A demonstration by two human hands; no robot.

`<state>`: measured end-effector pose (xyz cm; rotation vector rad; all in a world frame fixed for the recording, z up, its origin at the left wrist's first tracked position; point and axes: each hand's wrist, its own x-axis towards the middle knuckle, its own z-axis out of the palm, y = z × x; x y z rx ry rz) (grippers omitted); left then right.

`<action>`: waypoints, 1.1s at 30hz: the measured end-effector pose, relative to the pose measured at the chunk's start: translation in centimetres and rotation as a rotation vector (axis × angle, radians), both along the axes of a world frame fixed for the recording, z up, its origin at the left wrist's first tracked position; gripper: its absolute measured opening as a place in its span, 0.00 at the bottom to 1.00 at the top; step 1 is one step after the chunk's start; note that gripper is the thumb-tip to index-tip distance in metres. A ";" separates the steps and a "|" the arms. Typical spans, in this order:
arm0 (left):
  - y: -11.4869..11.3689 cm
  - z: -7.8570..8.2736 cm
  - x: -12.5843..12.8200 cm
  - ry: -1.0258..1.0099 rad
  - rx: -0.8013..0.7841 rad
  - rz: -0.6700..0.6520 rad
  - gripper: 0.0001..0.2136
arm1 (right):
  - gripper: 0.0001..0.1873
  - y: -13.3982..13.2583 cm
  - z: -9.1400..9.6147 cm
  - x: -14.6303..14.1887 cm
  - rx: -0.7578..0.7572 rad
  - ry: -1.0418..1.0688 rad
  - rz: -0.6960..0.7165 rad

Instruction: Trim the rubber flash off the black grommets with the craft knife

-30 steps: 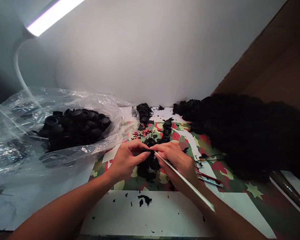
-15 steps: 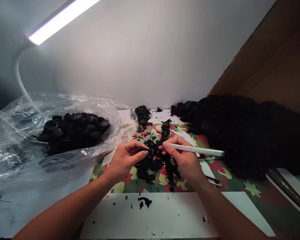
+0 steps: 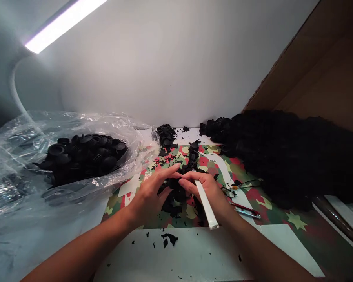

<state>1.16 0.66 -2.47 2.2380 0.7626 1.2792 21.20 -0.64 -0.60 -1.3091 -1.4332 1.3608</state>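
Note:
My left hand [image 3: 150, 194] is over the loose black pieces [image 3: 176, 205], its thumb and fingers spread apart. Whether a black piece touches its fingertips is hard to tell against the dark heap. Opposite it, my right hand [image 3: 207, 192] grips a long white stick [image 3: 206, 205], whose blunt end slants down toward me; its other end is hidden by the fingers. The fingertips of both hands nearly meet above the heap. Just beyond them, black ribbed caps [image 3: 193, 150] lie in a short row on the patterned red and green sheet [image 3: 153, 217].
On the left, a clear plastic bag [image 3: 135, 156] holds many black ribbed caps [image 3: 85, 156]. A large black heap [image 3: 291, 156] fills the right, beside cardboard [image 3: 320, 66]. A red utility knife [image 3: 247, 210] lies by my right wrist. A lamp [image 3: 64, 25] shines above; black scraps [image 3: 170, 238] lie in front.
My left hand's fingers have spread from their pinch on a black piece. My right hand has turned, swinging the white stick's blunt end from pointing right to pointing down toward me.

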 end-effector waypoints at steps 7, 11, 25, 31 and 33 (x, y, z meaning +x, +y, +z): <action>0.2 0.7 0.1 -0.123 -0.306 0.107 0.31 | 0.12 -1.1 -0.8 -1.4 0.271 -0.081 -0.083; 0.2 0.7 0.0 -0.088 -0.344 0.139 0.20 | 0.12 -1.2 -0.4 -1.4 0.273 -0.082 -0.020; 0.3 2.2 -0.3 -0.163 -0.292 0.095 0.13 | 0.24 -0.9 -0.1 -1.5 -0.180 0.454 -0.074; 0.3 2.2 -0.4 -0.072 -0.305 0.129 0.04 | 0.22 -0.7 -0.5 -1.0 -0.127 0.331 -0.024; 0.4 2.2 -0.5 -0.069 -0.363 0.102 0.03 | 0.18 -0.5 -0.3 -0.2 0.020 0.160 -0.055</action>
